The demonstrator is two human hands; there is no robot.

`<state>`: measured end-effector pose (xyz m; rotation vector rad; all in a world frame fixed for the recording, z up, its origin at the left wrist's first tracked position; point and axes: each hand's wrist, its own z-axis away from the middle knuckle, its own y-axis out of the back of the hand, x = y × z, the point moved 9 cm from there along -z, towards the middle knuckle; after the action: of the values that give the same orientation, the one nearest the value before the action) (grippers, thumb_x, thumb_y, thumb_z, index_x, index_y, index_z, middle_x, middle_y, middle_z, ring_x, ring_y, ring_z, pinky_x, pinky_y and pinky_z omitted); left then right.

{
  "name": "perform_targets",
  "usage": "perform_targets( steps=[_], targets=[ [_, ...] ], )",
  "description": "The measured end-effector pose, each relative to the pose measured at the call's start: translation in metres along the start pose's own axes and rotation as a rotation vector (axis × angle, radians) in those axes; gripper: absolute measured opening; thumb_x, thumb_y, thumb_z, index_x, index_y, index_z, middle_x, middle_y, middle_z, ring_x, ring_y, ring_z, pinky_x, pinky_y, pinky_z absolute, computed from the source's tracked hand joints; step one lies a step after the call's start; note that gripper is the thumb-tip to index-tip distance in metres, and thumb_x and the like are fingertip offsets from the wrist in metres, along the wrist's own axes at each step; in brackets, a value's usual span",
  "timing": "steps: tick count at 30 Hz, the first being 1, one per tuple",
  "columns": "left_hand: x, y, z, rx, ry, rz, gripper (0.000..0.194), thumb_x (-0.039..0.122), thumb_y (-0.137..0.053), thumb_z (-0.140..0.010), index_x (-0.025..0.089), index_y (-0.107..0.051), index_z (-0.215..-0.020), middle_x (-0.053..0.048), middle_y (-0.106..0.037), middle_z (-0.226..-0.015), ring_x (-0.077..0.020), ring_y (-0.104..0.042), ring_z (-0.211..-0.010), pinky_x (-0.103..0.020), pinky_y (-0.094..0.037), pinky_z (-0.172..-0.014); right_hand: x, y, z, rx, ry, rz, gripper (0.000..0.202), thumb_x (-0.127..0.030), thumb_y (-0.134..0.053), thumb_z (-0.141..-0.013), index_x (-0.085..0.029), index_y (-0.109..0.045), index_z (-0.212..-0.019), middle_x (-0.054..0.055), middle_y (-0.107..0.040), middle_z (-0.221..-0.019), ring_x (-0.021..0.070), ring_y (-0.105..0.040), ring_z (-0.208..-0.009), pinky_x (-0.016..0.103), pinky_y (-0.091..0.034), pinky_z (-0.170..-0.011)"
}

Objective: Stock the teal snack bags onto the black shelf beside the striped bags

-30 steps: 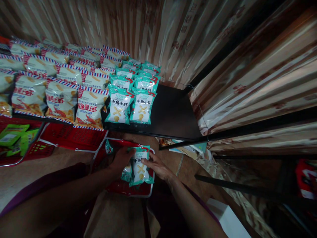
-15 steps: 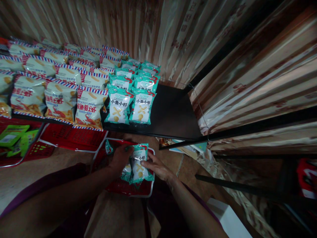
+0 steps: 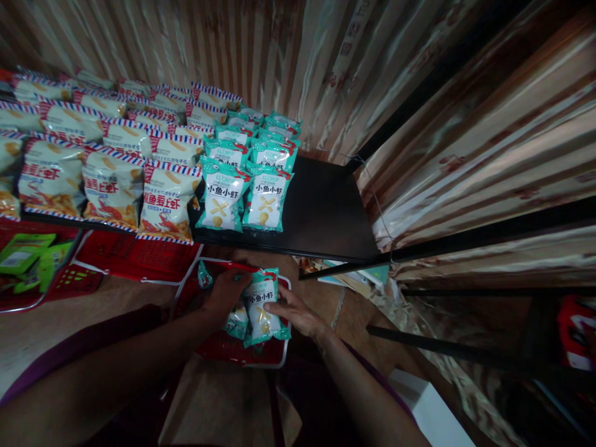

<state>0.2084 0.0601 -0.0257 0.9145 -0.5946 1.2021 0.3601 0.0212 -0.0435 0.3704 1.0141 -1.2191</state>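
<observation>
Over a red basket (image 3: 274, 360), a teal and white snack bag (image 3: 263, 320) stands upright between my hands. My right hand (image 3: 298, 313) is closed on its right side, thumb across the front and the other fingers behind. My left hand (image 3: 226, 295) is closed at the upper left, its fingertips at the bag's edge and partly hidden. Below that hand shows another teal snack bag (image 3: 236, 321), partly covered by the front one. A further teal bag (image 3: 203, 275) lies at the basket's left side.
Ahead, a black shelf (image 3: 326, 211) bears two columns of teal snack bags (image 3: 267, 197) and, to their left, rows of white striped snack bags (image 3: 167, 202). More red baskets (image 3: 135, 254) stand below, one with green packets (image 3: 25, 254). A black rack bar (image 3: 456, 239) and curtain (image 3: 433, 167) are at the right.
Almost nothing moves. My left hand shifts very slightly, and the front bag stays between my hands.
</observation>
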Motion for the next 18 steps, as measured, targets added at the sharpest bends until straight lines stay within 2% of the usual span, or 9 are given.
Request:
perform_targets(
  steps=[5,10,13,18],
  targets=[
    [-0.001,-0.007,0.003,-0.108,0.076,0.092,0.029,0.040,-0.058,-0.071,0.016,-0.068,-0.083,0.001,-0.062,-0.062,-0.0138,-0.053,-0.055,-0.024,-0.038,-0.049,-0.003,-0.001,0.002,0.015,-0.018,0.006,0.044,-0.036,-0.076,-0.066,-0.020,-0.060,-0.103,0.002,-0.068,-0.094,0.0172,-0.064,-0.080,0.030,-0.050,-0.073],
    [0.002,-0.006,0.006,-0.123,0.087,0.232,0.030,0.039,-0.052,-0.071,0.016,-0.067,-0.081,-0.002,-0.065,-0.074,-0.0156,-0.056,-0.065,-0.025,-0.042,-0.054,-0.006,0.001,0.003,0.049,-0.022,0.019,0.045,-0.038,-0.077,-0.064,-0.020,-0.061,-0.102,0.002,-0.068,-0.089,0.0171,-0.063,-0.076,0.029,-0.050,-0.069],
    [-0.001,-0.007,0.011,-0.132,0.118,0.293,0.036,0.043,-0.047,-0.074,0.016,-0.065,-0.087,-0.004,-0.066,-0.082,-0.0167,-0.059,-0.069,-0.027,-0.044,-0.058,-0.007,0.003,0.004,0.080,-0.011,-0.011,0.047,-0.039,-0.078,-0.063,-0.020,-0.060,-0.103,0.002,-0.068,-0.089,0.0172,-0.063,-0.077,0.030,-0.050,-0.070],
    [-0.014,-0.015,0.019,-0.153,0.214,0.449,0.041,0.045,-0.057,-0.065,0.015,-0.062,-0.091,-0.007,-0.067,-0.096,-0.0199,-0.062,-0.083,-0.031,-0.047,-0.071,-0.006,0.005,0.003,0.105,-0.013,-0.046,0.049,-0.039,-0.079,-0.061,-0.021,-0.060,-0.103,0.001,-0.067,-0.088,0.0161,-0.063,-0.075,0.029,-0.050,-0.069]
  ],
)
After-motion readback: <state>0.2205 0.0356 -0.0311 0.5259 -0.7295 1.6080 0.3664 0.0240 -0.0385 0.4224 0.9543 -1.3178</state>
